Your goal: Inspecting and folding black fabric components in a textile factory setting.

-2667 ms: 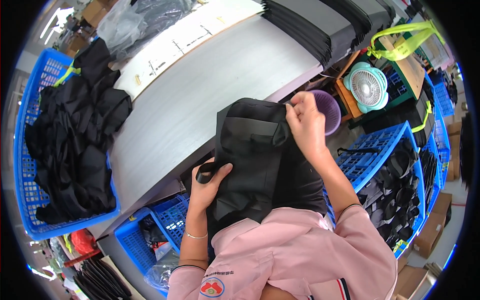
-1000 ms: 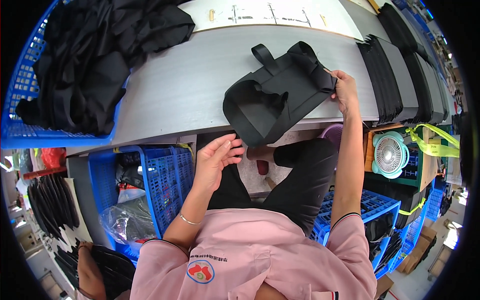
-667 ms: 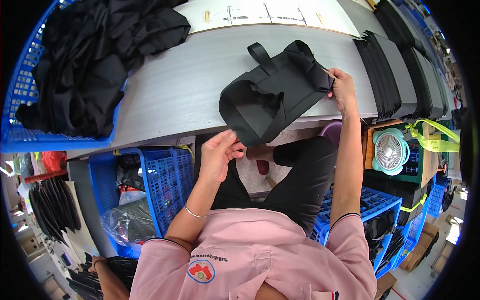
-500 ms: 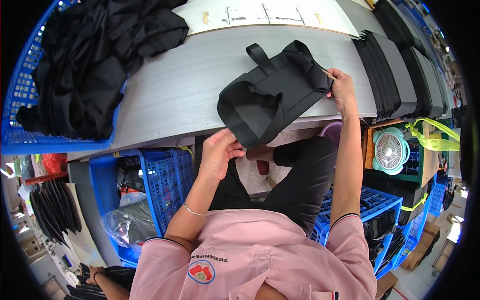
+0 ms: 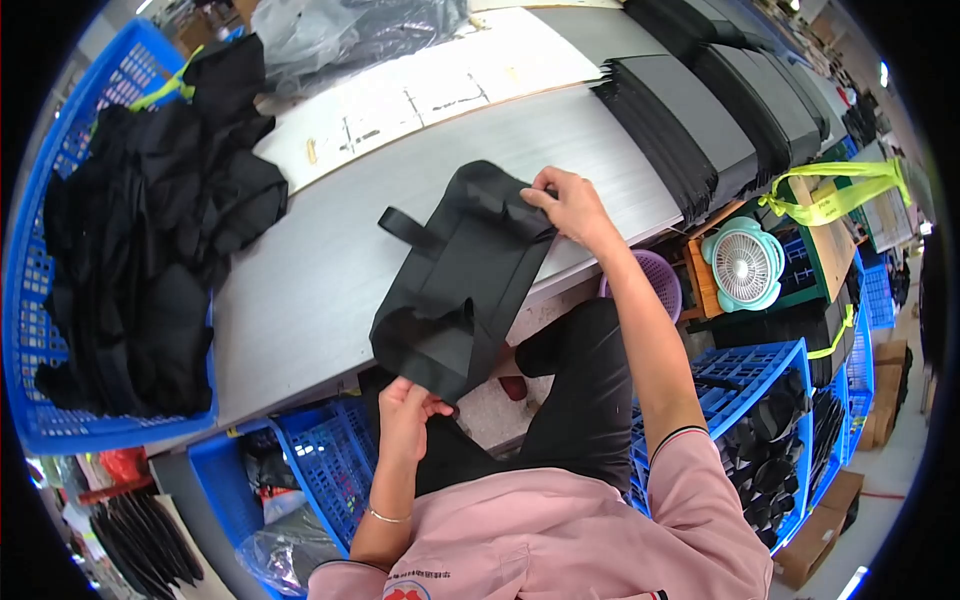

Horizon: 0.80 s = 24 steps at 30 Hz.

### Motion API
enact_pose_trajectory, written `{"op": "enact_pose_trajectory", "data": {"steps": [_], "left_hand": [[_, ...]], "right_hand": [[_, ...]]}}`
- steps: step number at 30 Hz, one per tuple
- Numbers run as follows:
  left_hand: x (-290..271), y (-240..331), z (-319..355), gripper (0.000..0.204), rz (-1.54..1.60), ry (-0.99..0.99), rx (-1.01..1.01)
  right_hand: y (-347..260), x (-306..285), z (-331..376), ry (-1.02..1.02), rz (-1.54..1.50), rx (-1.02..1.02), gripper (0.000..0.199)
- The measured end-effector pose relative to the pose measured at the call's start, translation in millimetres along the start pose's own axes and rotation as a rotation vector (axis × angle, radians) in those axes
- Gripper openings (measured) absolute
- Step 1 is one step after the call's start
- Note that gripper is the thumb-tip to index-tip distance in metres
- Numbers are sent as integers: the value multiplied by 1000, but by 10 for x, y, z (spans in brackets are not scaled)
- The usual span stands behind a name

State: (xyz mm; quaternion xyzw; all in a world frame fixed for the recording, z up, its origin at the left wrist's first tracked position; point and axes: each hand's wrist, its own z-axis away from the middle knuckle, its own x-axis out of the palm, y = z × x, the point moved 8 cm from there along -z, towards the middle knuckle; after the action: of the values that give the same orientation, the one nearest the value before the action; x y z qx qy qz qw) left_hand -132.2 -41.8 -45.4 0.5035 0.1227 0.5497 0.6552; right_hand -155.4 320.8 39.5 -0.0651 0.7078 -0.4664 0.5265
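Note:
A black fabric bag with a short strap loop on its left side lies across the table's front edge. Its near end opens in a wide hoop that hangs over my lap. My left hand pinches the rim of this near end between thumb and fingers. At the far right corner, my right hand grips the bag's edge, thumb and forefinger closed on the cloth. The fold under the right fingers is partly hidden.
A blue basket heaped with black cloth stands at the left on the grey table. Stacked black panels lie at the right. Beyond are a white board, a small fan and blue crates beside my legs.
The view has turned toward the right. Both hands still hold the bag at the same two ends, and the bag stands a little more upright, its far end pointing away from me.

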Motion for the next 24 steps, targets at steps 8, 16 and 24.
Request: {"op": "enact_pose_trajectory", "data": {"steps": [8, 16, 24], "left_hand": [[-41, 110, -53, 13, -2, 22, 120], [-26, -83, 77, 13, 20, 49, 68], [43, -184, 109, 15, 42, -38, 62]], "right_hand": [[-74, 45, -56, 74, 253, 3, 25], [-21, 99, 7, 219, 281, 24, 28], [-32, 96, -31, 257, 320, 40, 30]]}}
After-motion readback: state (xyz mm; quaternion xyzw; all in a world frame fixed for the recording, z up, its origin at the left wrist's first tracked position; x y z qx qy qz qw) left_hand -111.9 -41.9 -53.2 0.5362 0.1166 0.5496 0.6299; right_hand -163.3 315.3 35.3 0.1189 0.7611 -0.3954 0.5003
